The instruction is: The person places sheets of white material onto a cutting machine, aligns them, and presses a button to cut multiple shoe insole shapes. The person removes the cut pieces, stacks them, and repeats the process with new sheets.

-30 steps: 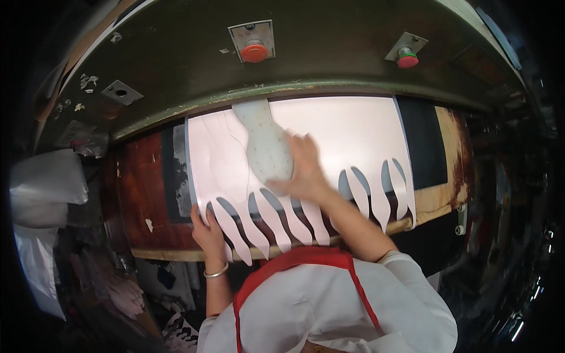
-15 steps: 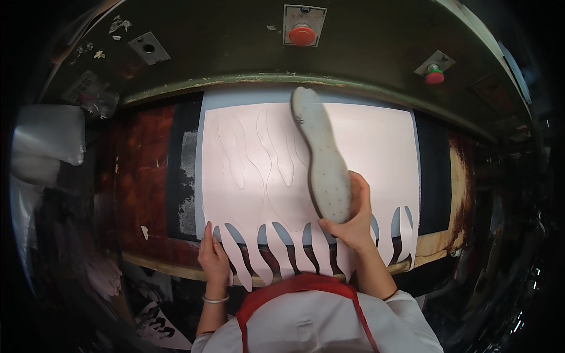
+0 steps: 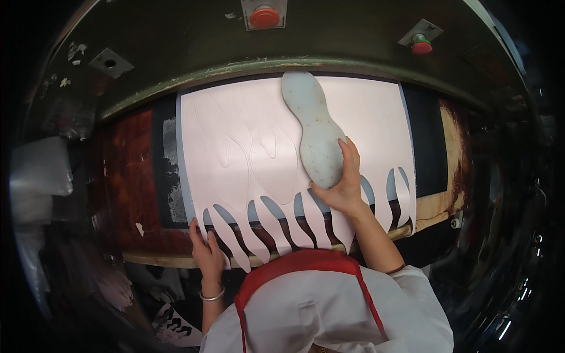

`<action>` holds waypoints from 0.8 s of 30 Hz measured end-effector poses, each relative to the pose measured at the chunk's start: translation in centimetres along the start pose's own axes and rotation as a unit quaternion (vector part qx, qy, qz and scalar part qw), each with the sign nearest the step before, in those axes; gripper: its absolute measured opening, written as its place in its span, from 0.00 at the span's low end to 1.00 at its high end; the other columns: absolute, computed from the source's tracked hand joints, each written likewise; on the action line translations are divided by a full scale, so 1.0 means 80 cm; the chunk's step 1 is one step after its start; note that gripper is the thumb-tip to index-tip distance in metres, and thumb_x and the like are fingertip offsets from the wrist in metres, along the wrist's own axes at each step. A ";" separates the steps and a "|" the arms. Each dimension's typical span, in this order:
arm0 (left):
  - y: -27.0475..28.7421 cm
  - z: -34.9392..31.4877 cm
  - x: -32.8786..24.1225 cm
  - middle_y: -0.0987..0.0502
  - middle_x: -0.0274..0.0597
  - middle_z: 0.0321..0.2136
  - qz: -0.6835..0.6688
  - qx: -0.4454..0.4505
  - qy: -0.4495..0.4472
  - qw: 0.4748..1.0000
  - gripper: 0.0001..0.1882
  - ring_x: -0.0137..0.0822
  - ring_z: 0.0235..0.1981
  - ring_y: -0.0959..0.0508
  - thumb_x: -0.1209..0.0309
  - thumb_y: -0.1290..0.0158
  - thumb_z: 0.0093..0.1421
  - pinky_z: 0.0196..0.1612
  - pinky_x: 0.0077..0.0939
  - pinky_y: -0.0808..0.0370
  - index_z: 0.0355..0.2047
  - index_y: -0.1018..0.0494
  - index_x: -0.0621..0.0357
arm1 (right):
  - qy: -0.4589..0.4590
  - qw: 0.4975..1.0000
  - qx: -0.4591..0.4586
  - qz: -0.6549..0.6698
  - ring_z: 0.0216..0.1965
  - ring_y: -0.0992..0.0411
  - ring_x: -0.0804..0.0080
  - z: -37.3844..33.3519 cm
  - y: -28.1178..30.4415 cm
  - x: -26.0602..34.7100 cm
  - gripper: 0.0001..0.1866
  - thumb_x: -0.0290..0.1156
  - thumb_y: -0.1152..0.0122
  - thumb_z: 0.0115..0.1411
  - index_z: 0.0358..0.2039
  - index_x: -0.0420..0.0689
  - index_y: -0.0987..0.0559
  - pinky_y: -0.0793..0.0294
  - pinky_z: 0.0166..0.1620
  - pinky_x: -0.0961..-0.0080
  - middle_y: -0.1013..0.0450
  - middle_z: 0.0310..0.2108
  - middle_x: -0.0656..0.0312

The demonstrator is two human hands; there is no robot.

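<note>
A pale pink sheet (image 3: 371,117) lies across the work surface, with several sole-shaped outlines pressed into its left part and wavy cut-out strips along its near edge. My right hand (image 3: 347,182) grips the near end of a pale green, sole-shaped cutting die (image 3: 315,126), thumb on one side and fingers on the other. The die is long and narrow-waisted, flat face up, and appears to rest on the sheet right of the outlines. At the sheet's near left corner, my left hand (image 3: 207,253) holds the edge strip between thumb and fingers.
A dark green machine beam (image 3: 329,44) spans the far side, carrying a large red button (image 3: 264,17) and a smaller red-and-green one (image 3: 421,45). Beneath the sheet are a blue-grey board (image 3: 185,194) and a black mat (image 3: 426,159). Clear plastic bags (image 3: 44,167) hang at left.
The die has come down from a tilted position to lie flatter, and my right hand has moved with it. My left hand stays at the sheet's corner. The whole view has shifted.
</note>
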State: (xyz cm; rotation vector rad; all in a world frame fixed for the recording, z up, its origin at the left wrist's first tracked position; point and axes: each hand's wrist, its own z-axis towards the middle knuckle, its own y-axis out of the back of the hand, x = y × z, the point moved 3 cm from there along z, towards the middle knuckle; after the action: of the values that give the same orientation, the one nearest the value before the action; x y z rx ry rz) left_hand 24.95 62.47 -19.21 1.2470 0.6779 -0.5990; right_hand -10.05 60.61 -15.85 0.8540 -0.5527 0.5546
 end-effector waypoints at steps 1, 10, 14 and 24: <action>0.000 0.000 -0.004 0.25 0.59 0.43 -0.016 -0.002 -0.005 1.000 0.24 0.51 0.42 0.22 0.73 0.55 0.62 0.43 0.36 0.27 0.59 0.41 0.60 | -0.003 1.000 0.003 -0.001 0.63 0.50 0.45 0.007 0.003 0.000 0.55 0.26 0.28 0.32 0.63 0.43 0.47 0.45 0.62 0.57 0.50 0.61 0.43; -0.006 0.015 -0.061 0.23 0.58 0.38 0.093 -0.029 0.008 0.995 0.22 0.53 0.34 0.22 0.68 0.57 0.65 0.36 0.38 0.27 0.59 0.39 0.56 | -0.182 0.952 -0.107 0.223 0.58 0.39 0.55 0.060 0.071 -0.059 0.34 0.31 0.44 0.58 0.62 0.40 0.45 0.41 0.60 0.65 0.41 0.58 0.45; -0.016 0.009 -0.105 0.22 0.58 0.34 0.137 -0.029 0.010 0.990 0.22 0.53 0.32 0.22 0.66 0.59 0.66 0.34 0.39 0.27 0.59 0.38 0.54 | -0.254 0.937 -0.192 0.140 0.58 0.40 0.56 0.075 0.149 -0.088 0.29 0.34 0.54 0.65 0.63 0.38 0.47 0.41 0.59 0.66 0.44 0.60 0.43; -0.049 0.061 -0.161 0.23 0.62 0.37 0.116 0.021 0.099 0.988 0.21 0.58 0.37 0.22 0.66 0.61 0.66 0.36 0.42 0.27 0.59 0.38 0.55 | -0.066 0.962 -0.161 -0.212 0.65 0.64 0.33 0.282 0.209 -0.091 0.50 0.47 0.45 0.59 0.63 0.28 0.62 0.62 0.65 0.48 0.66 0.64 0.28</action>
State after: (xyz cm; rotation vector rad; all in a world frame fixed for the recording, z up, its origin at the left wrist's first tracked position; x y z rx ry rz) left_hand 14.17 57.44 -11.25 1.4139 0.6751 -0.3010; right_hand -31.28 49.63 0.56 0.6733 -0.5425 0.0123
